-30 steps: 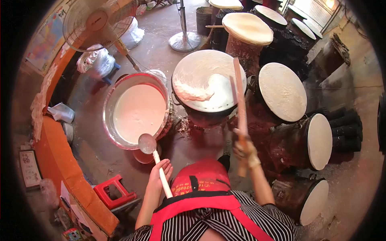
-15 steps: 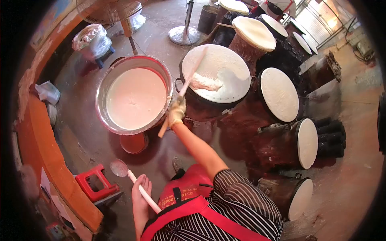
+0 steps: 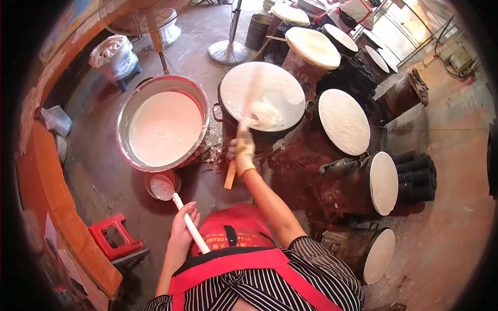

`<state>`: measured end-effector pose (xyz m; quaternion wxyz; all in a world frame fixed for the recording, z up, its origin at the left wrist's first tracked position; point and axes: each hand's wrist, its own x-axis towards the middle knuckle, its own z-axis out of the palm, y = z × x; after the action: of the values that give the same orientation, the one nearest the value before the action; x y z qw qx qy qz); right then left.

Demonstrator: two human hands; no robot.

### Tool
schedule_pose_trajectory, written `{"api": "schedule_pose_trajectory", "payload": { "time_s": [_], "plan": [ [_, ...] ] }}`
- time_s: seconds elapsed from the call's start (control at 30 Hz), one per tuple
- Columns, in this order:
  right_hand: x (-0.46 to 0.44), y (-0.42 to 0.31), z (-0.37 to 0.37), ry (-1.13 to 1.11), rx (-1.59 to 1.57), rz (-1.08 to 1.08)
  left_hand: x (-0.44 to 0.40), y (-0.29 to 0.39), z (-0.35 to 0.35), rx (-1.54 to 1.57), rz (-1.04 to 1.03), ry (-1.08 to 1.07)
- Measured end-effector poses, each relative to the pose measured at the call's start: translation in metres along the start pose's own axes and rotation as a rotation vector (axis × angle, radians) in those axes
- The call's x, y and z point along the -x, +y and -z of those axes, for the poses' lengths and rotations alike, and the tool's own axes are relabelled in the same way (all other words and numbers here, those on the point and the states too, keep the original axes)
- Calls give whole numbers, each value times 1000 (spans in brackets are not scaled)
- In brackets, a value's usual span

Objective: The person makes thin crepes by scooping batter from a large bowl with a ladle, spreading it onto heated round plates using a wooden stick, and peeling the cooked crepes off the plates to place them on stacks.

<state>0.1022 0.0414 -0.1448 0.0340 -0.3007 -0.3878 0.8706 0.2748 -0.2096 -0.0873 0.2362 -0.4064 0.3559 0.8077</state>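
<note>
My gloved right hand [image 3: 243,151] grips a flat wooden spreader [image 3: 230,176], its upper part blurred by motion over a round griddle [image 3: 291,106]. White batter [image 3: 236,93] coats much of this griddle, with a thicker lump [image 3: 265,114] beside the spreader and a bare grey patch at the right. Lower left, my bare left hand [image 3: 182,228] is closed around the white handle of a ladle [image 3: 190,224]. The ladle's bowl is over a small reddish bucket [image 3: 174,179]. Left of the griddle, a large metal basin [image 3: 122,140] holds pale batter [image 3: 165,124].
Several batter-covered griddles [image 3: 343,122] on drum stoves curve along my right. A red stool [image 3: 116,237] stands lower left by an orange ledge [image 3: 67,207]. A fan [image 3: 137,15] and a metal pole base [image 3: 228,52] stand beyond the basin. Another person [image 3: 358,13] is far back.
The spreader has swung across the griddle, and the batter lump has changed shape. My left hand has brought the ladle up and right, to the small bucket. The view has shifted slightly.
</note>
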Motion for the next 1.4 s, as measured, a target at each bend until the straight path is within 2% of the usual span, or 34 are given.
{"api": "schedule_pose_trajectory", "payload": {
  "time_s": [0.1,0.13,0.17,0.2,0.23,0.27,0.3,0.37,0.43,0.47,0.5,0.57,0.6,0.63,0.67,0.73,0.77,0.83,0.9,0.93,0.97,1.03,1.07,1.1,1.13,1.17,1.2,1.3,1.37,1.4],
  "plan": [
    [-45,62,34,-87,456,209,-2,-7,-21,-25,8,-26],
    [-23,43,52,-167,262,103,-3,-9,-28,-24,3,-40],
    [12,6,59,-76,309,-15,-6,-12,-33,-19,-2,-54],
    [18,-16,80,-43,405,3,-9,-16,-39,-32,-11,-34],
    [32,-38,101,-66,289,-15,-13,-23,-42,-25,-8,-27],
    [24,-47,132,-53,305,-19,-17,-29,-45,-18,-38,2],
    [30,-68,137,42,344,-11,-20,-33,-50,-13,-72,28],
    [3,-88,162,33,134,-173,-18,-42,-65,-16,-72,42],
    [-13,-90,144,-3,-62,-137,-20,-53,-81,-8,-70,20],
    [-6,-96,122,-2,-37,-199,-17,-59,-94,-18,-64,30],
    [7,-104,101,-3,203,-268,-20,-64,-102,-28,-61,23],
    [12,-98,124,-324,468,-237,-14,-70,-129,-60,-18,6],
    [15,-102,146,-253,456,-308,-16,-74,-139,-62,-20,3],
    [17,-126,169,-257,509,-275,-17,-77,-143,-66,-20,8],
    [-3,-133,205,-157,555,-258,-20,-80,-149,-75,-40,-13],
    [-4,-181,228,-48,502,-236,-25,-92,-159,-82,-61,-22],
    [-13,-195,239,-100,295,-330,-29,-98,-167,-85,-83,-3],
    [-26,-197,231,-90,343,-127,-33,-105,-185,-93,-110,9],
    [-32,-184,214,-57,458,-152,-35,-113,-203,-82,-101,-22],
    [-41,-176,221,-177,584,-246,-34,-117,-212,-67,-104,-33],
    [-22,-191,222,-317,558,-278,-34,-121,-217,-59,-105,-26],
    [-48,-196,265,-290,723,-248,-34,-126,-224,-42,-122,-68],
    [-52,-216,275,-262,660,-253,-34,-128,-226,-30,-127,-61],
    [-73,-238,282,-203,600,-424,-35,-129,-228,-46,-144,-59],
    [-83,-255,276,-163,826,-262,-33,-131,-227,-70,-153,-54],
    [-95,-271,273,-133,814,-269,-31,-131,-228,-72,-152,-49],
    [-144,-259,302,-218,751,-204,-30,-130,-231,-89,-162,-27],
    [-149,-280,239,-148,687,93,-28,-119,-240,-126,-166,-35],
    [-158,-246,213,-89,789,281,-24,-109,-243,-142,-149,-60],
    [-162,-228,207,-112,969,328,-22,-104,-245,-137,-158,-77]
  ]
}}
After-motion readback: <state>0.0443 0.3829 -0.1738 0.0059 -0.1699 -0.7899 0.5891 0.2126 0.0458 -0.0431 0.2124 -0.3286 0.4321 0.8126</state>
